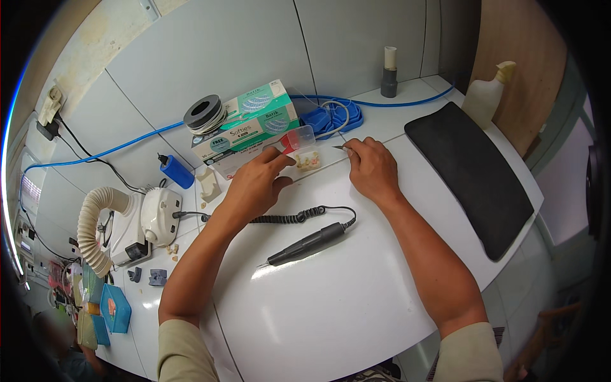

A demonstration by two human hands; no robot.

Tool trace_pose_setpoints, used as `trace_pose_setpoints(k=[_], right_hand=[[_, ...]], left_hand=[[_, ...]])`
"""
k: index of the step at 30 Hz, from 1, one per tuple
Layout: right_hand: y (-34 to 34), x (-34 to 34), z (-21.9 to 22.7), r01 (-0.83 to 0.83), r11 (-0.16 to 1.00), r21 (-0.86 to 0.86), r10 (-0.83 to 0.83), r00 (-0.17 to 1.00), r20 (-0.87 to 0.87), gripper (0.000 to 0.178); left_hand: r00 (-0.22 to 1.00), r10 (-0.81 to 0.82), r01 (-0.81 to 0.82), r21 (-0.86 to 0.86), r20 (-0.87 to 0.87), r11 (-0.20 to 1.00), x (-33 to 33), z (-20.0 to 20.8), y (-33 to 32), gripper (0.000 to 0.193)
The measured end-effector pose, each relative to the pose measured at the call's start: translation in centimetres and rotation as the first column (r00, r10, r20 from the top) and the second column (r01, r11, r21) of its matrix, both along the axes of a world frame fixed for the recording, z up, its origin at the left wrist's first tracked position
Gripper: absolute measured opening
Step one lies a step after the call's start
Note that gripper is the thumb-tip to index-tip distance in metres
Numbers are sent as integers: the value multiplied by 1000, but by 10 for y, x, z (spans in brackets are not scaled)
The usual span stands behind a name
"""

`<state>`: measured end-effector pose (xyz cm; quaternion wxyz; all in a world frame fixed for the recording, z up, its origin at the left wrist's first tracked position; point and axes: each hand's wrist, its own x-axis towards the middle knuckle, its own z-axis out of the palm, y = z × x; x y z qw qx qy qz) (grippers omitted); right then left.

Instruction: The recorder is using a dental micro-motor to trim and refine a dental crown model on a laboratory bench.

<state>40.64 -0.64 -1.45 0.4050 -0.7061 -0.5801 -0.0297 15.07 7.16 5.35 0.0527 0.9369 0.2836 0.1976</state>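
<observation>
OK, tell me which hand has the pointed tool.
The right hand, which pinches the small dark pointed tool; the left hand, beside the open clear plastic box, shows no tool.

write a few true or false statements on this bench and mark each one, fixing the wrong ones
1. The right hand holds a small pointed tool. True.
2. The left hand grips the black handpiece. False: the black handpiece lies on the white tabletop, between the forearms.
3. A small clear box with yellowish pieces in it lies near the left hand's fingertips. True.
4. The black mat lies left of both arms. False: the black mat is right of the right forearm.
5. The spray bottle stands beyond the mat, toward the right. True.
</observation>
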Motion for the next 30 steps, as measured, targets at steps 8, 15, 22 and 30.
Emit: trace_pose_setpoints(k=[8,15,22,30], right_hand=[[2,1,-3,-28,999,28,27,1000,8,14],[1,2,-2,-38,999,24,38,999,20,14],[2,1,-3,-39,999,31,38,999,17,13],[2,1,-3,-55,998,26,54,998,19,13]], left_hand=[[998,-21,19,-34,-54,999,23,-18,17,33],[998,-22,20,-19,-63,1000,28,-24,24,29],[1000,-10,9,-40,-18,999,30,-28,23,20],[1000,-10,10,-20,0,1000,31,-30,23,24]])
